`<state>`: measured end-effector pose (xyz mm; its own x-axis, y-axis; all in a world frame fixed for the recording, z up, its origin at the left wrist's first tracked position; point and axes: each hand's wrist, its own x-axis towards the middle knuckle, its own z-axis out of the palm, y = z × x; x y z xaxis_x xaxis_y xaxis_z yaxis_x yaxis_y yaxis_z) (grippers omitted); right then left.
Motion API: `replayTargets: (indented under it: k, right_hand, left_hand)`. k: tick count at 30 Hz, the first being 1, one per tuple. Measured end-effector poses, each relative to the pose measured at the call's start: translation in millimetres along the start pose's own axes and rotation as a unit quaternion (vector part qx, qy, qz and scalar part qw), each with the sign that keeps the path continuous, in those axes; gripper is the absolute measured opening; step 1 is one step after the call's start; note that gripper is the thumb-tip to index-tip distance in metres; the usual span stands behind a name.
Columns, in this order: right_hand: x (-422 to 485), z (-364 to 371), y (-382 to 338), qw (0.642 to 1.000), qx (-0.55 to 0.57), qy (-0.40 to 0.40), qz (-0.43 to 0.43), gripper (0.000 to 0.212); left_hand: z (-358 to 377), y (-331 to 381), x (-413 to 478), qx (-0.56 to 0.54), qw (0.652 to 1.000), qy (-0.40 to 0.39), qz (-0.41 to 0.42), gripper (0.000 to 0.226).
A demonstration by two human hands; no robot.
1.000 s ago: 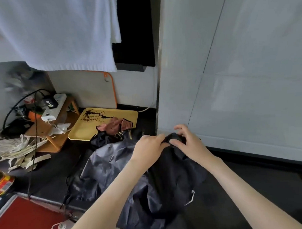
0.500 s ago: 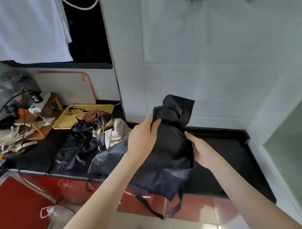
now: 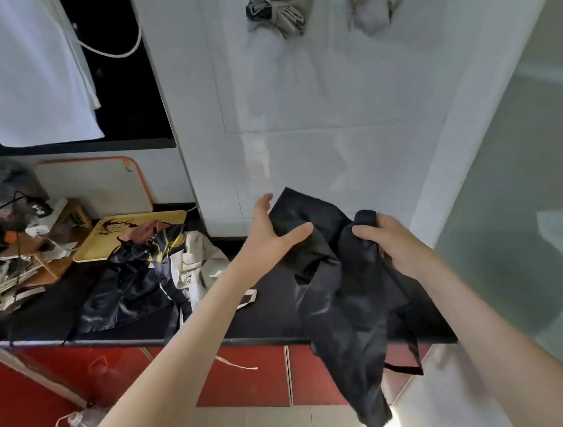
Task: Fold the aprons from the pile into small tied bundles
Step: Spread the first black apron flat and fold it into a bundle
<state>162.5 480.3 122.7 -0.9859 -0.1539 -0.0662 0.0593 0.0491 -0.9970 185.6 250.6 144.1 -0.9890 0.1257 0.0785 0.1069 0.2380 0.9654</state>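
Note:
A black apron (image 3: 343, 294) hangs in front of me, lifted off the black counter (image 3: 271, 312); its lower end and straps dangle past the counter's front edge. My right hand (image 3: 393, 241) grips a bunched top corner of it, fingers curled round the cloth. My left hand (image 3: 271, 236) is spread with straight fingers against the apron's other top corner. The pile of aprons (image 3: 148, 275), dark shiny ones over a cream one, lies on the counter to the left.
A yellow tray (image 3: 93, 242) sits behind the pile, with a pinkish cloth on it. Cables, a power strip and papers (image 3: 22, 241) crowd the far left. A white tiled wall (image 3: 318, 116) rises behind; red cabinet doors (image 3: 254, 377) are below the counter.
The black apron has been carried to the right, away from the pile. My left hand let go of its pinch and spread; my right hand closed on the top corner.

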Motion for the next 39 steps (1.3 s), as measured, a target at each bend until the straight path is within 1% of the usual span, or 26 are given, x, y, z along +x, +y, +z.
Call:
replayTargets:
  k: [2, 3, 4, 6, 7, 8, 9, 10, 11, 12, 14, 16, 18, 20, 22, 24, 26, 28, 31, 32, 33, 34, 35, 36, 37, 39]
  right_hand:
    - [-9.4, -0.8, -7.9, 0.995, -0.086, -0.054, -0.015, 0.022]
    - [-15.1, 1.0, -10.8, 0.99, -0.117, -0.08, -0.027, 0.025]
    - [-18.8, 3.7, -13.2, 0.984, -0.142, -0.099, -0.036, 0.023]
    - [-29.6, 11.7, -18.3, 0.976, -0.174, -0.123, -0.053, 0.011]
    - [-34.1, 15.5, -20.5, 0.969, -0.197, -0.134, -0.06, 0.007]
    - [-37.7, 19.5, -22.6, 0.96, -0.226, -0.146, -0.07, 0.014]
    - [-41.1, 21.1, -22.6, 0.951, -0.258, -0.153, -0.077, 0.018]
    - [-42.0, 21.5, -20.9, 0.944, -0.282, -0.153, -0.081, 0.015]
    - [-41.9, 21.5, -19.0, 0.938, -0.301, -0.149, -0.085, 0.007]
    - [-41.3, 19.2, -13.8, 0.935, -0.317, -0.135, -0.085, 0.004]
    - [-39.1, 10.4, -2.9, 0.936, -0.328, -0.107, -0.065, 0.009]
    - [-35.2, 0.1, 11.8, 0.931, -0.351, -0.091, -0.033, 0.01]
    - [-33.4, -4.7, 26.4, 0.922, -0.379, -0.083, -0.011, 0.009]
    - [-32.0, -4.6, 38.5, 0.918, -0.387, -0.083, 0.001, 0.019]
    - [-28.5, -2.7, 48.8, 0.915, -0.396, -0.074, 0.024, 0.014]
    - [-21.8, -2.2, 58.3, 0.901, -0.43, -0.045, 0.033, 0.01]
    - [-13.1, 1.9, 63.1, 0.901, -0.432, -0.002, 0.036, 0.013]
    - [-8.2, 2.9, 62.5, 0.91, -0.41, 0.06, 0.021, 0.014]
    - [-3.0, 13.2, 55.2, 0.919, -0.336, 0.2, -0.061, 0.015]
    - [-2.1, 19.1, 54.2, 0.915, -0.312, 0.242, -0.087, 0.017]
    - [-1.8, 25.1, 55.3, 0.905, -0.32, 0.26, -0.103, 0.019]
    - [-2.0, 29.2, 58.3, 0.894, -0.359, 0.247, -0.101, 0.023]
    - [-2.4, 31.6, 65.1, 0.879, -0.417, 0.214, -0.083, 0.027]
    - [-2.6, 30.1, 74.2, 0.863, -0.467, 0.184, -0.059, 0.031]
    - [-3.2, 24.8, 82.7, 0.85, -0.496, 0.174, -0.04, 0.033]
    - [-4.3, 10.8, 92.6, 0.845, -0.495, 0.204, -0.019, 0.031]
  left_hand:
    - [5.1, 1.0, 1.7, 0.067, 0.995, 0.045, 0.058, 0.098]
    - [7.9, 1.3, 1.4, 0.132, 0.986, 0.035, 0.091, 0.1]
    - [10.2, 0.9, 1.0, 0.209, 0.97, 0.008, 0.125, 0.1]
    - [17.0, 3.2, 0.1, 0.366, 0.909, -0.081, 0.182, 0.094]
    - [20.9, 5.5, 1.5, 0.42, 0.878, -0.122, 0.195, 0.089]
    - [24.0, 6.2, 3.8, 0.447, 0.859, -0.161, 0.192, 0.082]
    - [28.1, 8.0, 4.0, 0.448, 0.855, -0.201, 0.166, 0.069]
    - [30.8, 8.5, 4.5, 0.432, 0.861, -0.235, 0.131, 0.05]
    - [32.2, 9.0, 4.7, 0.407, 0.871, -0.256, 0.098, 0.031]
    - [33.5, 7.0, 4.5, 0.382, 0.884, -0.26, 0.072, 0.024]
    - [32.2, 3.4, 5.3, 0.378, 0.893, -0.236, 0.068, 0.03]
    - [27.8, -0.6, 5.5, 0.401, 0.89, -0.192, 0.098, 0.033]
    - [21.2, -6.4, 6.7, 0.403, 0.895, -0.153, 0.113, 0.031]
    - [13.3, -12.2, 8.8, 0.406, 0.899, -0.121, 0.11, 0.031]
    - [3.0, -17.4, 9.9, 0.414, 0.9, -0.08, 0.112, 0.032]
    - [-6.5, -20.9, 9.9, 0.422, 0.9, -0.041, 0.106, 0.033]
    - [-19.4, -25.4, 8.6, 0.442, 0.892, -0.008, 0.093, 0.035]
    - [-30.3, -29.7, 7.7, 0.461, 0.883, 0.032, 0.08, 0.035]
    - [-42.2, -37.7, 7.0, 0.477, 0.866, 0.135, 0.071, 0.036]
    - [-42.3, -41.5, 7.8, 0.5, 0.852, 0.144, 0.066, 0.035]
    - [-39.8, -48.5, 8.6, 0.539, 0.832, 0.118, 0.055, 0.034]
    - [-35.2, -56.3, 8.9, 0.579, 0.812, 0.064, 0.04, 0.034]
    - [-32.8, -65.1, 8.4, 0.603, 0.798, 0.012, 0.017, 0.034]
    - [-33.5, -72.9, 8.1, 0.608, 0.794, -0.017, -0.008, 0.034]
    - [-37.3, -80.1, 9.0, 0.605, 0.796, -0.017, -0.024, 0.037]
    - [-46.3, -90.1, 12.4, 0.6, 0.8, 0.016, -0.021, 0.043]
